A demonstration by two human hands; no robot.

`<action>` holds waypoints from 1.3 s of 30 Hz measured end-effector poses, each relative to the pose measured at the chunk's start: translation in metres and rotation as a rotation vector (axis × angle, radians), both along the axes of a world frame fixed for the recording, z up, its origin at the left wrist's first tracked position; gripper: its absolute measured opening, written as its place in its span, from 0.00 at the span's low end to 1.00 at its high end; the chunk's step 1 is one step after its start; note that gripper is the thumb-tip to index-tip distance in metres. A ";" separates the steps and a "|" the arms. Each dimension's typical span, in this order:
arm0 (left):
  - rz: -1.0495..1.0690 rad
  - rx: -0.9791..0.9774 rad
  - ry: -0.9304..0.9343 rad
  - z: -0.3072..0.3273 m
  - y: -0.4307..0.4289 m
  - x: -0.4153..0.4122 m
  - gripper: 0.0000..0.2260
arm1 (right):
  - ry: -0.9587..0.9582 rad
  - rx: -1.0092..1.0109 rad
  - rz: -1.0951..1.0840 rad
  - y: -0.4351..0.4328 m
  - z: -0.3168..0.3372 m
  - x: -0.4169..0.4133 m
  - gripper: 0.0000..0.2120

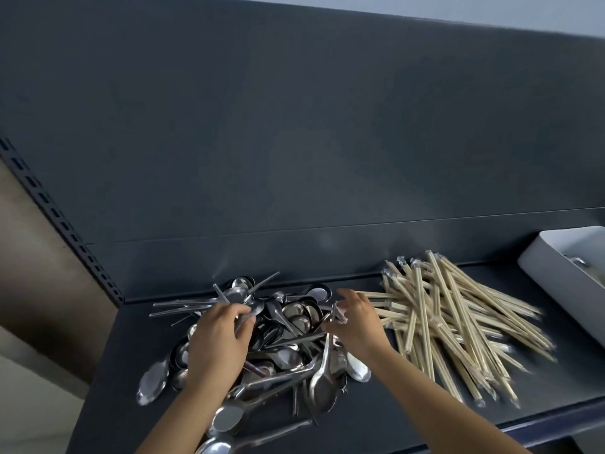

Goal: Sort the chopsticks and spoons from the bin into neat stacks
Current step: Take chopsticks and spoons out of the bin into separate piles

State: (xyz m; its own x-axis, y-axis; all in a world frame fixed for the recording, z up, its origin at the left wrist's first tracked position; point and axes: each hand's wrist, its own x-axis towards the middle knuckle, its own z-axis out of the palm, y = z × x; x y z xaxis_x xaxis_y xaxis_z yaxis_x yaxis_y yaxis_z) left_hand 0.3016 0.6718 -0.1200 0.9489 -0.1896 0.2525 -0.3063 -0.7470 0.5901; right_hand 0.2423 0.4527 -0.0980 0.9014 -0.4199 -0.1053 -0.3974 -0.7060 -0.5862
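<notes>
A loose heap of metal spoons (288,326) lies on the dark shelf (108,371), left of centre. To its right spreads a pile of wrapped wooden chopsticks (448,326). My left hand (219,342) lies on the left side of the spoon heap, its fingers curled round spoon handles. My right hand (357,319) sits between the two piles and pinches a wrapped chopstick (334,317) at the heap's right edge. The white bin (550,267) stands at the far right, with some cutlery dimly visible inside.
A dark back panel (294,142) rises behind the shelf. A perforated upright post (62,224) runs down the left side. The shelf's front edge (540,421) runs along the lower right. Several spoons spill near the front edge at bottom left.
</notes>
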 end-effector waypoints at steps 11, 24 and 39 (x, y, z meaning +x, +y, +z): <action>-0.153 0.129 -0.110 0.033 -0.071 -0.023 0.07 | -0.120 -0.112 0.031 -0.063 0.038 -0.043 0.30; -0.336 0.225 -0.212 0.064 -0.270 -0.137 0.13 | -0.228 -0.242 -0.059 -0.268 0.079 -0.202 0.22; -0.512 0.148 -0.189 0.075 -0.497 -0.226 0.13 | -0.181 -0.186 -0.258 -0.480 0.083 -0.317 0.22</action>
